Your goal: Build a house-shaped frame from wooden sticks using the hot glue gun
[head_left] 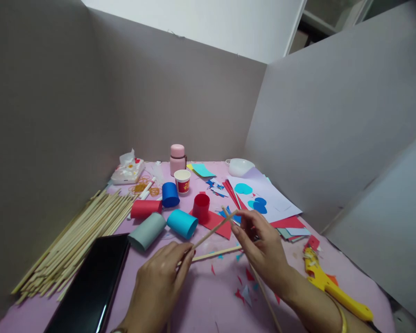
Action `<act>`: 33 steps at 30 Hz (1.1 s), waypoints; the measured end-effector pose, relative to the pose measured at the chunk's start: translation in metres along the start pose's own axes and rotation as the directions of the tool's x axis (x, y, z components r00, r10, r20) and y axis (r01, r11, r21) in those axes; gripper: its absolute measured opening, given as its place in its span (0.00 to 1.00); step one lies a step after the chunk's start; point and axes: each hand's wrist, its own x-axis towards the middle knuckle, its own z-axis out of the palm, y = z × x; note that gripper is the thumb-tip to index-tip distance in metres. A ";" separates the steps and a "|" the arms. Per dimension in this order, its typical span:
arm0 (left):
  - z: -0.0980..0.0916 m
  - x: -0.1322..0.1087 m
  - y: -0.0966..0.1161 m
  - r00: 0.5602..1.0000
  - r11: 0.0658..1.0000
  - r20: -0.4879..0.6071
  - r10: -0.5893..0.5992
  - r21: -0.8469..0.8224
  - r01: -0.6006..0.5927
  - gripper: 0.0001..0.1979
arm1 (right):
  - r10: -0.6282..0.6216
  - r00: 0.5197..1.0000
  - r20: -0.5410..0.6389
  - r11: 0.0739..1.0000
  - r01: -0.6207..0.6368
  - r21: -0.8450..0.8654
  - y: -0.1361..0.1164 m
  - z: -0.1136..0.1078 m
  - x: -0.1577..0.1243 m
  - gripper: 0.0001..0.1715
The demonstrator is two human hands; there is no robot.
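Observation:
My left hand [161, 277] pinches the lower end of a thin bamboo stick [213, 230] that slants up to the right. My right hand [263, 249] is closed around the spot where that stick crosses a second stick [263, 289], which runs down toward me. A third stick [217, 253] lies between the hands; whether a hand holds it I cannot tell. Behind them on the pink table [208, 305] stand and lie paper tubes: a light blue tube [182, 223], a grey tube [147, 231], a red lying tube [145, 208], a dark blue tube [170, 194] and a red upright tube [201, 206].
A pile of bamboo sticks [76, 240] lies at left beside a black tablet [90, 282]. A yellow glue gun [329, 284] lies at right. Coloured paper sheets [263, 199], scraps, a paper cup [182, 181], a pink flask [177, 158] and rubber bands [142, 187] sit further back. Grey partition walls enclose the table.

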 end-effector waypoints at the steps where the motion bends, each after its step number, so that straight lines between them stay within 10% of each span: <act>1: 0.000 0.000 0.000 1.000 1.000 -0.001 0.001 -0.002 -0.001 0.14 | -0.002 1.000 0.013 1.000 0.003 -0.007 0.000 0.000 0.002 0.11; 33: -0.009 0.000 -0.002 0.997 0.998 -0.045 -0.057 -0.025 0.056 0.11 | -0.057 0.996 0.069 0.987 0.046 0.155 -0.011 0.000 0.029 0.09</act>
